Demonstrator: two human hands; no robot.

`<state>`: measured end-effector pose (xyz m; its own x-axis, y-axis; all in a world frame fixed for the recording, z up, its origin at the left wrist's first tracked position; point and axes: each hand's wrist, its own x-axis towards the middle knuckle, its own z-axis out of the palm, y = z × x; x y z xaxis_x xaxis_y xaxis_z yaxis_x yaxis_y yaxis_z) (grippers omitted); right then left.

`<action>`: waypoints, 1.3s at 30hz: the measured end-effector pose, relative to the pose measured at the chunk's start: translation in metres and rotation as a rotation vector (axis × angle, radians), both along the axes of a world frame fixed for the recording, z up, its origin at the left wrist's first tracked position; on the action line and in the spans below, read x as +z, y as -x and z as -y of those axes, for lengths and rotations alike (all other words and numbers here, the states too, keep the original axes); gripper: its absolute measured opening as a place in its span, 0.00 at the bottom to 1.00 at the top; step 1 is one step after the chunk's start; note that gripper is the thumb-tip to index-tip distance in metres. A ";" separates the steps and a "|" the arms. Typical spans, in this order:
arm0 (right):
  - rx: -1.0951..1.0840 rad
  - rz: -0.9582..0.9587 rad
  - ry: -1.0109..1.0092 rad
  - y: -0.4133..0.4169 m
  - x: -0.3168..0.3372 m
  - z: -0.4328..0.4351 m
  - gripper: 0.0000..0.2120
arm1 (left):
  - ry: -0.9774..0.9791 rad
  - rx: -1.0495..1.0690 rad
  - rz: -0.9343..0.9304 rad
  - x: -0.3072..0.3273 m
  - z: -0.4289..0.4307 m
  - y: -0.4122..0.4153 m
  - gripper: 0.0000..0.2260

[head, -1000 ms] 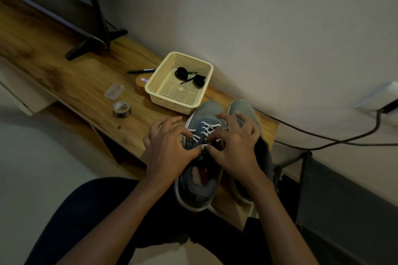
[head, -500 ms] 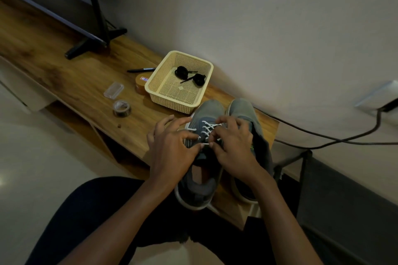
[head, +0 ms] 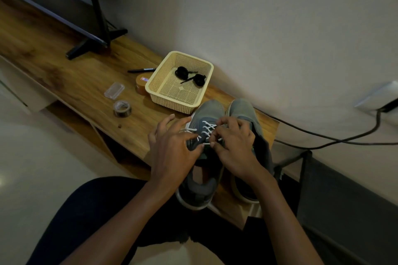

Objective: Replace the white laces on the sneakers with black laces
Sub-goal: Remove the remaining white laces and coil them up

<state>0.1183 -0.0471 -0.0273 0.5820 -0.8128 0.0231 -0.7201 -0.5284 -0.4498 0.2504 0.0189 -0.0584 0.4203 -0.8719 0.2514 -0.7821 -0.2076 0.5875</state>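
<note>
Grey sneakers (head: 210, 109): a pair, side by side at centre frame on the wooden surface (head: 86, 79), toes toward the wall. White laces (head: 207, 128): threaded in the shoe on frame left. Right hand (head: 233, 148): curled fingers pinch a lace crossing. Left hand (head: 172, 153): thumb at the lowest lace, fingers spread, grip cannot be told. Black laces (head: 190, 75): two coils in the cream basket (head: 172, 103), just above the toes.

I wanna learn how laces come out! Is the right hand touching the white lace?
Touching. The head view shows the right hand with its fingers pinching the white lace over the grey sneaker.
</note>
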 end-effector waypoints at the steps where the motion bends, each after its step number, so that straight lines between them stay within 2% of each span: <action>1: 0.000 0.003 -0.003 0.000 0.000 0.000 0.06 | -0.001 0.000 0.003 0.000 0.000 0.000 0.10; 12: -0.008 -0.032 0.009 -0.001 0.000 0.000 0.05 | 0.015 -0.013 0.029 -0.002 0.000 -0.001 0.08; 16: -0.025 -0.035 0.007 0.002 0.000 0.003 0.03 | 0.013 0.009 -0.050 -0.003 0.001 -0.001 0.05; 19: -0.090 0.036 0.016 0.016 0.005 0.012 0.03 | 0.011 0.044 -0.117 -0.002 0.002 -0.003 0.04; 23: -0.208 0.228 0.022 0.023 0.013 0.014 0.04 | -0.027 0.038 -0.127 0.000 0.001 -0.001 0.05; 26: -0.415 0.345 0.159 0.021 0.019 0.017 0.03 | -0.070 0.033 -0.168 0.006 0.001 0.002 0.12; 28: -0.577 0.324 0.189 0.021 0.021 0.019 0.09 | -0.146 -0.013 -0.179 0.010 0.002 0.003 0.20; 30: -0.620 0.287 0.175 0.020 0.022 0.018 0.10 | -0.231 -0.074 -0.150 0.014 0.007 0.005 0.21; 33: -0.480 0.167 0.202 0.013 0.017 0.009 0.04 | -0.292 -0.141 -0.030 0.018 0.021 0.011 0.16; 37: -0.298 -0.068 0.191 0.004 0.003 -0.004 0.09 | -0.215 -0.144 0.105 0.014 0.035 0.021 0.11; 39: -0.285 -0.089 0.210 0.000 -0.004 -0.007 0.10 | -0.198 -0.123 0.110 0.010 0.035 0.020 0.10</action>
